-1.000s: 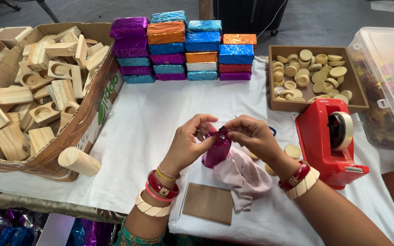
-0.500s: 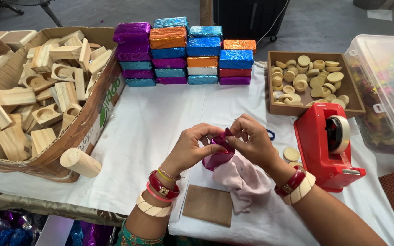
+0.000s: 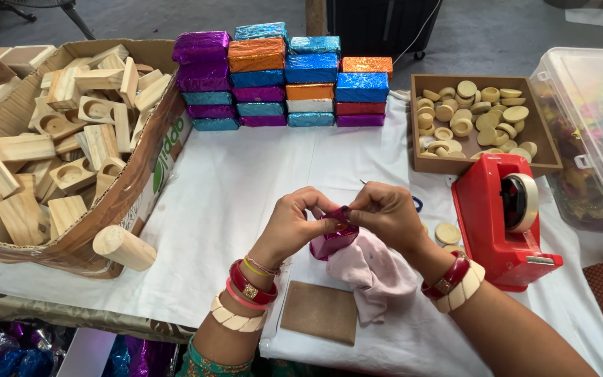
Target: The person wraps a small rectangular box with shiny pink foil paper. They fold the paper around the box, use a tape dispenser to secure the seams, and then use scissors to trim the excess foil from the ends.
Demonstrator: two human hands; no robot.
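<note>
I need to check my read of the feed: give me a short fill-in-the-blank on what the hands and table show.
1. Both hands, left hand and right hand, hold a small block wrapped in ____ foil.
2. The tape dispenser is ____ in colour.
3. The cardboard box holds ____ blocks.

Missing words: magenta; red; wooden

foil-wrapped piece [image 3: 334, 241] mostly hidden by fingers, clear plastic bin [image 3: 587, 126] cut off at right edge

so there's 16 foil-wrapped blocks [image 3: 284, 77] stacked at the back, 1 more in the hands, 1 red tape dispenser [image 3: 502, 213], 1 pink cloth [image 3: 378, 276], 1 brown card [image 3: 319, 312], 2 hands.
</note>
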